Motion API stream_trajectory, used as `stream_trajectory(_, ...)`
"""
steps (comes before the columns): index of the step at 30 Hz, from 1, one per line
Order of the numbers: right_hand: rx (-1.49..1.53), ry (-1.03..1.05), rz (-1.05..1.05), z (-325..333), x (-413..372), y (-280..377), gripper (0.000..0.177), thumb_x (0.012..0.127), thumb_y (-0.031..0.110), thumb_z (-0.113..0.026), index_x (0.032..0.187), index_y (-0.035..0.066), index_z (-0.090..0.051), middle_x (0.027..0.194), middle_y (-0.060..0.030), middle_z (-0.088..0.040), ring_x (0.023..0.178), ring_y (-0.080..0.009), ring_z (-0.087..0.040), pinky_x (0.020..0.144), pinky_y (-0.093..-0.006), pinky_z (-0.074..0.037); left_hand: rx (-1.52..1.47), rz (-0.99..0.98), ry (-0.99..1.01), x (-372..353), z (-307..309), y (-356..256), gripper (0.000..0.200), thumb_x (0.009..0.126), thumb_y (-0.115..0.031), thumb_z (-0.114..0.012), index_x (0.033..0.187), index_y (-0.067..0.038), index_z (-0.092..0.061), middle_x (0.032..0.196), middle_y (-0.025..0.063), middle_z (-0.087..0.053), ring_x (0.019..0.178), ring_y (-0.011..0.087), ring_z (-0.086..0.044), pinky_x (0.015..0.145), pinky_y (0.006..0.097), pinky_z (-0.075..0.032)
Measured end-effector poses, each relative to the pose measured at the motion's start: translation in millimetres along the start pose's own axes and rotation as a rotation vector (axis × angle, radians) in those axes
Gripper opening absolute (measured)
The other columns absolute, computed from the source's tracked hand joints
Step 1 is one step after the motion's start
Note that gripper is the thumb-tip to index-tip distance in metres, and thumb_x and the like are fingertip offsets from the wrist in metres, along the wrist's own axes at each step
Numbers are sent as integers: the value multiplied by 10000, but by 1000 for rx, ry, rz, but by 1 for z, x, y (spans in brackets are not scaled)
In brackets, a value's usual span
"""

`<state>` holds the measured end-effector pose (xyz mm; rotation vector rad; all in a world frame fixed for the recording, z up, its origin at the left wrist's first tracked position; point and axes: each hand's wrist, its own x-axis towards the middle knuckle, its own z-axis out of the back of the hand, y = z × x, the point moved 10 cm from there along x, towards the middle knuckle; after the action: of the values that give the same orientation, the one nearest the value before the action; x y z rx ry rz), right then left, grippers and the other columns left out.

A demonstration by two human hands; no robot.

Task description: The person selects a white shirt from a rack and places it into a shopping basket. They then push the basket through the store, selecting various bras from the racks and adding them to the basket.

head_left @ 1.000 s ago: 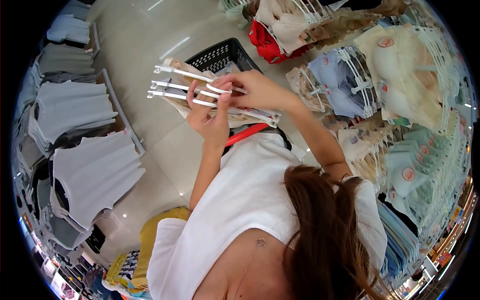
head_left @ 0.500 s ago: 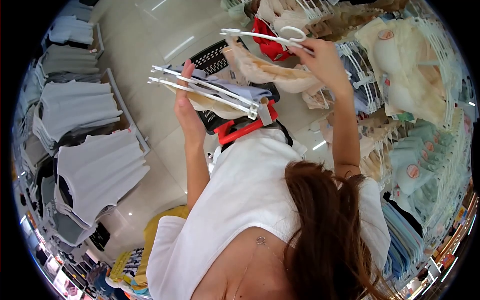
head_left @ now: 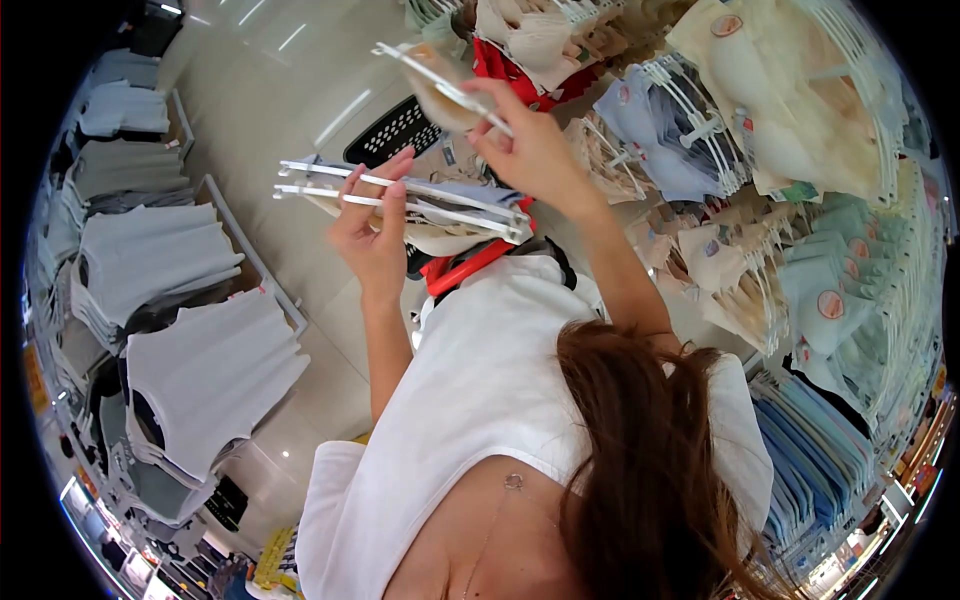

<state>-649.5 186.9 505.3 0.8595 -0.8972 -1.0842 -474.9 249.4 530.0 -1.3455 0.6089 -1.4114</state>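
My left hand (head_left: 375, 225) is closed round two white hangers (head_left: 440, 205), its fingers bent over their bars. Blue-grey and cream garments hang under these hangers, above the basket. To the upper right, my right hand (head_left: 520, 145) grips another white hanger (head_left: 425, 72) near its middle. A beige bra (head_left: 440, 98) hangs from that one, blurred by motion. Below both hands is a black basket (head_left: 385, 133) with a red handle (head_left: 470, 266), close to my white shirt (head_left: 500, 340).
White sleeveless tops (head_left: 215, 370) hang on a rack at the left. Bras on hangers (head_left: 780, 100) crowd the right side, with green ones (head_left: 825, 290) lower down and blue garments (head_left: 810, 450) below. Tiled floor (head_left: 270, 110) runs between the racks.
My right hand has moved left and down with its hanger, nearer to my left hand. The fingers of my left hand have bent over the hangers. The view has shifted slightly.
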Motion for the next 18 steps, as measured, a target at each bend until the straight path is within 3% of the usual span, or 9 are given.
stream_trajectory(4, 129, 204, -31, -22, -5, 8, 385, 782, 231, -631, 1144, 157, -525, 727, -46, -603, 495, -116, -498, 492, -274, -418, 6, -30, 67, -9, -12, -6, 164, 818, -63, -577, 945, -9, -666, 983, 95, -665, 989, 152, -591, 998, 384, -299)
stream_trajectory(7, 156, 287, -4, -33, -12, 8, 410, 788, 317, -653, 1146, 152, -539, 758, -42, -597, 513, -96, -461, 498, -249, -400, 25, -60, 76, -12, -14, -11, 187, 828, -93, -580, 984, -29, -662, 1032, 97, -650, 991, 156, -591, 987, 386, -320)
stream_trajectory(8, 153, 329, -6, -37, -15, 10, 508, 758, 388, -678, 1183, 163, -515, 747, -44, -586, 532, -101, -469, 511, -258, -399, 27, -60, 83, -12, -15, -13, 207, 834, -109, -580, 1008, -24, -654, 1055, 101, -641, 1020, 173, -577, 991, 388, -317)
stream_trajectory(11, 131, 388, 59, -45, -17, 25, 608, 720, 430, -704, 1227, 179, -483, 749, -44, -579, 533, -102, -473, 521, -254, -401, -9, -46, 66, -16, -14, -14, 252, 845, -144, -579, 1052, -13, -635, 1106, 112, -617, 1086, 213, -537, 1000, 387, -309)
stream_trajectory(12, 99, 446, 27, -50, -19, 26, 605, 736, 356, -713, 1255, 163, -470, 793, -1, -571, 580, -79, -403, 545, -213, -371, -52, -33, 49, -17, -11, -13, 276, 851, -163, -578, 1073, -6, -625, 1135, 118, -602, 1123, 236, -512, 1006, 384, -303)
stream_trajectory(15, 81, 441, -24, -50, -15, 19, 610, 737, 305, -718, 1272, 170, -457, 780, 11, -567, 574, -67, -391, 534, -214, -363, -59, -14, 85, -17, -9, -13, 300, 860, -179, -570, 1094, 4, -611, 1156, 124, -588, 1181, 262, -459, 1012, 374, -295)
stream_trajectory(17, 125, 357, -52, -38, -9, 9, 527, 746, 241, -708, 1227, 154, -513, 759, 4, -590, 569, -46, -401, 523, -209, -354, -1, -79, 137, -16, -7, -10, 345, 876, -180, -543, 1161, 15, -560, 1219, 142, -541, 1205, 262, -434, 1020, 365, -283)
stream_trajectory(18, 53, 183, 11, -19, 2, -4, 423, 770, 243, -682, 1157, 134, -549, 727, -37, -611, 567, -81, -489, 530, -235, -404, -37, -62, 122, -17, -3, -6, 395, 895, -201, -510, 1217, 27, -495, 1268, 156, -489, 1230, 268, -403, 1036, 371, -258)
